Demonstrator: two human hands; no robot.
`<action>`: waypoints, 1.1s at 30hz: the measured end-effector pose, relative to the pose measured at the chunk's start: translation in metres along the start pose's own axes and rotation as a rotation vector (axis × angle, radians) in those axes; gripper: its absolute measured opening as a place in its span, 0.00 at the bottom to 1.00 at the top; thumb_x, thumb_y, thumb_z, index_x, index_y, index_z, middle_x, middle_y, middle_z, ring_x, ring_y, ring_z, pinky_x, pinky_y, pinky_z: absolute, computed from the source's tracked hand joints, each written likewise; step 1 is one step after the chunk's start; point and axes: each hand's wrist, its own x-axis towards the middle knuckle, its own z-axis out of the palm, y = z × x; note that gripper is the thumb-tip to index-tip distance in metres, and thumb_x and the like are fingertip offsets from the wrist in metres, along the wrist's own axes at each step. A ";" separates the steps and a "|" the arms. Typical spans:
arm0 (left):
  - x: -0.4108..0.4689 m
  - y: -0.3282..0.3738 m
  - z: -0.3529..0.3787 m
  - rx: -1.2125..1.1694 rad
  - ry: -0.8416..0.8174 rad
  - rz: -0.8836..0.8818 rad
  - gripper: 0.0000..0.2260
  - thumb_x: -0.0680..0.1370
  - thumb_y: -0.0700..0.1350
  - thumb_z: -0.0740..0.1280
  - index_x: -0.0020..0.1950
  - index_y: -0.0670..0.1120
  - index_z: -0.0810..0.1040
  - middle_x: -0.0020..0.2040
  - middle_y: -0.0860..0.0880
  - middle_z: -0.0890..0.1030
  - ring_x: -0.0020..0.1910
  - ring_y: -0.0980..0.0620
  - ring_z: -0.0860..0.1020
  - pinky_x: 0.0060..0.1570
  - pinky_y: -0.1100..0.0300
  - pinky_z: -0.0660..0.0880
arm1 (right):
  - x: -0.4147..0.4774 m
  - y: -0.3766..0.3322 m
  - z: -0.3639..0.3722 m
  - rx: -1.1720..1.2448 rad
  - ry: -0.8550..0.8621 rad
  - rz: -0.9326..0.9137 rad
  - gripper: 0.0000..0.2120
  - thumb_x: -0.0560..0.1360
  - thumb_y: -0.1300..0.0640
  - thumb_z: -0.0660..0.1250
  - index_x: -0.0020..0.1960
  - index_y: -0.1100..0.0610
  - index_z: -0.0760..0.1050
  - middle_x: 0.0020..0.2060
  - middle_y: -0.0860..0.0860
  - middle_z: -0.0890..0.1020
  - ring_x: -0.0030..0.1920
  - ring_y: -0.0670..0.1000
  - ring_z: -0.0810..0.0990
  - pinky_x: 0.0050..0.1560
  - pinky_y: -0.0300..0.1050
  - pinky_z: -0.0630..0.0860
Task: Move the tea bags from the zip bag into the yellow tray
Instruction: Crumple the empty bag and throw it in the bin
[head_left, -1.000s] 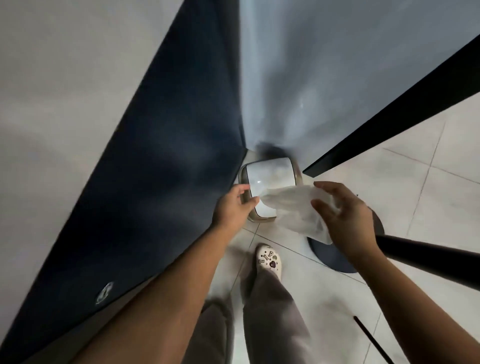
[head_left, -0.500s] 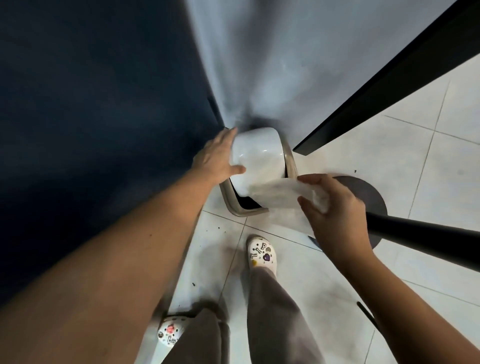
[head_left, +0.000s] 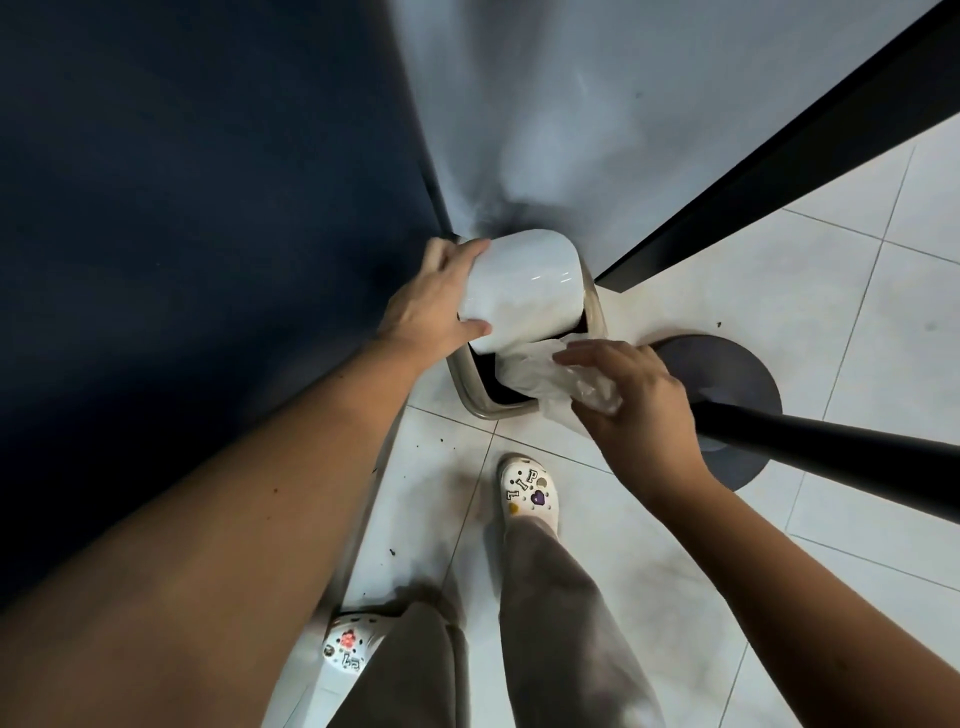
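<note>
The white swing lid (head_left: 524, 286) is gripped and tilted open by the left hand (head_left: 441, 306) while the crumpled zip bag (head_left: 535, 369), clutched in the curled fingers of the right hand (head_left: 639, 410), lies across the front rim of the bin (head_left: 467, 395); it is best pushed well inside before release.

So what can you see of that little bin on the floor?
The bin is small, with a beige plastic-looking body and a glossy white lid. It stands on the white tiled floor in a corner between walls. The left hand grips the lid, which is tilted up so the dark inside shows. A crumpled clear plastic bag, held by the right hand, lies across the near rim at the opening.
</note>
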 end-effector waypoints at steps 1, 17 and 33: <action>-0.002 -0.002 0.000 -0.020 0.015 -0.003 0.40 0.70 0.45 0.77 0.78 0.55 0.61 0.66 0.50 0.65 0.57 0.45 0.76 0.56 0.51 0.76 | 0.003 0.002 0.005 0.011 -0.008 0.004 0.19 0.68 0.66 0.73 0.56 0.50 0.81 0.56 0.45 0.82 0.54 0.52 0.77 0.49 0.38 0.70; -0.007 -0.013 0.012 -0.094 0.105 0.004 0.39 0.71 0.44 0.76 0.77 0.59 0.63 0.68 0.55 0.67 0.58 0.51 0.76 0.57 0.57 0.74 | 0.057 0.049 0.088 -0.013 -0.184 0.140 0.15 0.68 0.58 0.75 0.54 0.56 0.76 0.55 0.52 0.73 0.48 0.52 0.74 0.46 0.43 0.68; -0.004 -0.012 0.005 -0.066 0.058 -0.011 0.39 0.72 0.45 0.76 0.78 0.58 0.62 0.69 0.55 0.67 0.61 0.50 0.75 0.61 0.52 0.74 | 0.052 0.056 0.113 -0.184 -0.556 0.270 0.25 0.78 0.59 0.57 0.74 0.49 0.65 0.66 0.59 0.74 0.66 0.61 0.71 0.63 0.49 0.68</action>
